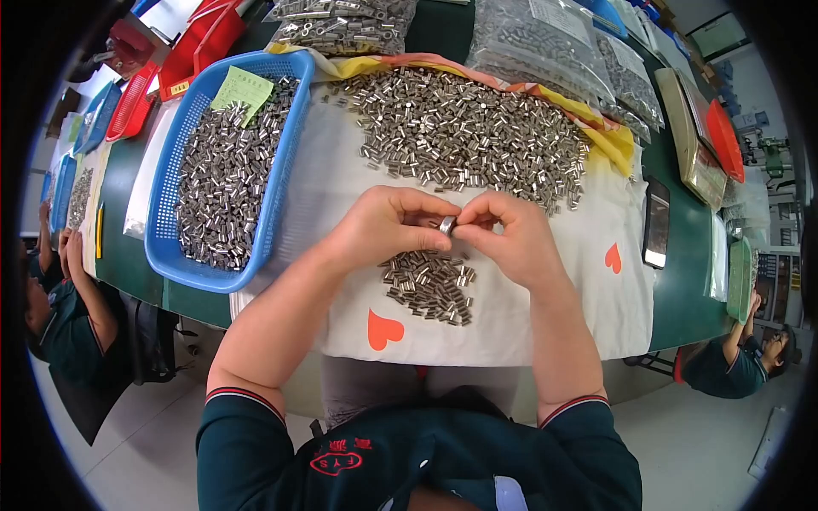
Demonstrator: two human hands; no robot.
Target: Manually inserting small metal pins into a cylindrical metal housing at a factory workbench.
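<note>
A shiny metal ring-like piece (pixel 447 225) sits between my two hands. The thumb and forefinger of my left hand (pixel 388 223) pinch it. My right hand (pixel 518 238) is closed in a pinch right against its other side; whatever lies between those fingertips is hidden. Just below my hands, a small pile of short metal cylinders (pixel 429 289) rests on a white cloth (pixel 503 328) with red hearts. Beyond my fingers spreads a much larger heap of similar cylinders (pixel 469 128).
At left stands a blue basket (pixel 158 230) full of metal cylinders, a green paper slip (pixel 241 92) on top. Bagged metal parts (pixel 537 51) lie at the back. A phone (pixel 656 223) rests at right on the green table (pixel 128 247). Co-workers sit on both sides.
</note>
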